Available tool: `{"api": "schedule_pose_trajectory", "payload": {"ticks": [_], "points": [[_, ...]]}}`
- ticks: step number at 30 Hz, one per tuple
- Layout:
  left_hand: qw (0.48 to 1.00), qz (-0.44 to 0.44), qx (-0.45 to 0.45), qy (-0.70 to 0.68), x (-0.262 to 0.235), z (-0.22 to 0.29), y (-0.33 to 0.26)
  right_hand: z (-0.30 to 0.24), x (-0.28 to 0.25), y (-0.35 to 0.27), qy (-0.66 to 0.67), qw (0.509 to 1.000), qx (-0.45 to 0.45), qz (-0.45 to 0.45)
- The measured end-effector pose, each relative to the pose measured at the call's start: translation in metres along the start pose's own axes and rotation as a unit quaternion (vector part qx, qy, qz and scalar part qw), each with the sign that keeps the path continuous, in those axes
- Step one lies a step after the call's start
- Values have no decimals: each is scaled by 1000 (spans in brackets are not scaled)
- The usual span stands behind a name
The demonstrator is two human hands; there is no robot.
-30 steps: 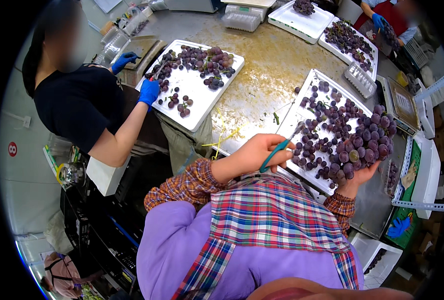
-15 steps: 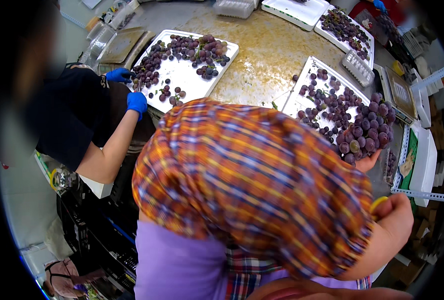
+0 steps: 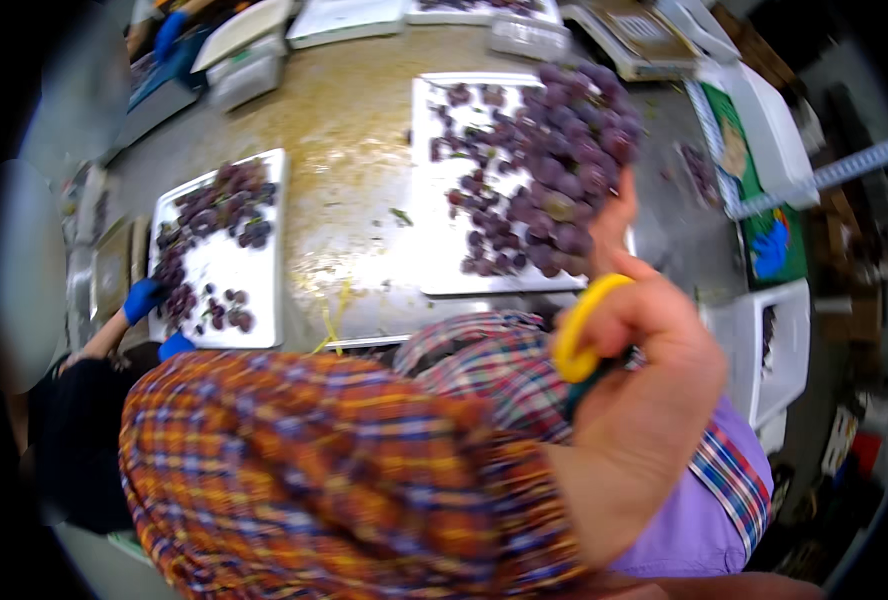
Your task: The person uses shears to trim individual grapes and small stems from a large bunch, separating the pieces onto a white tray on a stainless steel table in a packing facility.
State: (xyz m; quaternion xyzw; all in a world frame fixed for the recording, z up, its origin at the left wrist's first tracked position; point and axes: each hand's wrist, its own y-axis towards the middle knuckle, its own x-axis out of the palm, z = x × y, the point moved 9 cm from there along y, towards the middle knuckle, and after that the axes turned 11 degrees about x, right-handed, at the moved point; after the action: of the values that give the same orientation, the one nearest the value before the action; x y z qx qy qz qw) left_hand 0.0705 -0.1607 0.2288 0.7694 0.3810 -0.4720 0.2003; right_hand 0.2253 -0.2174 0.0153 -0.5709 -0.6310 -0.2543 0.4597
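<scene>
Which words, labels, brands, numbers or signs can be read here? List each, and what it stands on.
None can be read.
Scale: any marking on its top is too blurred to read.
Bunch of grapes, scissors and white tray: no text visible.

Three grape trays (image 3: 439,240) and one pair of scissors (image 3: 568,350) show.

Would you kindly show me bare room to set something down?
Mostly bare: the stained metal tabletop between the left white tray and the right white tray, bar a green scrap. Crowded: around the right tray's right side, with the grape bunch, right hand and left hand.
</scene>
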Motion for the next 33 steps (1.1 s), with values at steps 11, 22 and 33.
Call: {"api": "schedule_pose_trajectory", "payload": {"ticks": [11, 22, 33], "points": [[963, 20, 19, -269, 70, -40, -49, 8, 3, 7, 28, 997, 62, -20], [825, 88, -188, -525, 169, -63, -92, 25, -35, 7, -10, 980, 172, -97], [792, 156, -213, -550, 178, -68, -100, 41, -39, -8, -3, 967, 237, -97]]}}
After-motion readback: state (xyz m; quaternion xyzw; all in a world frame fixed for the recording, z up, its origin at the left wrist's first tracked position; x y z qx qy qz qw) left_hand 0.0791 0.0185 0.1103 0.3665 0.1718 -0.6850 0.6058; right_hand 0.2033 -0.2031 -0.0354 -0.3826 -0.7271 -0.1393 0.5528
